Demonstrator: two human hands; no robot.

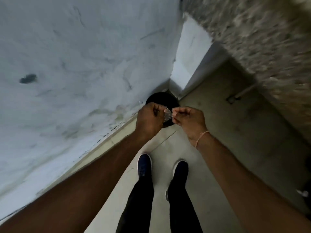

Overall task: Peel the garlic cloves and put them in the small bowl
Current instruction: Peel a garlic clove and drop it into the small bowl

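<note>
At the far left, a pale, scuffed wall (67,56) fills most of the view; a dark smudge (27,78) marks it. A thin strip of baseboard (101,143) runs along its foot to the corner.

The left hand (149,118) is raised in front of the body with its fingers curled into a fist around a small pale object, taken to be the garlic clove (167,114). Only a whitish, blurred edge of the clove protrudes from the fist on the thumb side. It cannot be determined whether that edge is loose skin or the clove itself.

Directly behind both hands, in the corner where wall and floor meet, stands a round black container (161,99). The hands cover its near part, so its contents cannot be seen.

The right hand (188,120) is next to the left hand, fingers curled, with thumb and forefinger pinching the exposed edge of the clove. A thin pale cord bracelet (202,137) circles the right wrist.

Below the hands, two dark shoes (144,165) stand on the grey concrete floor (218,132), with black trouser legs (138,199) above them.

To the right, a white block (188,56) projects from the corner. Further right, a rough, blurred stone surface (269,39) rises at the edge of the view.
</note>
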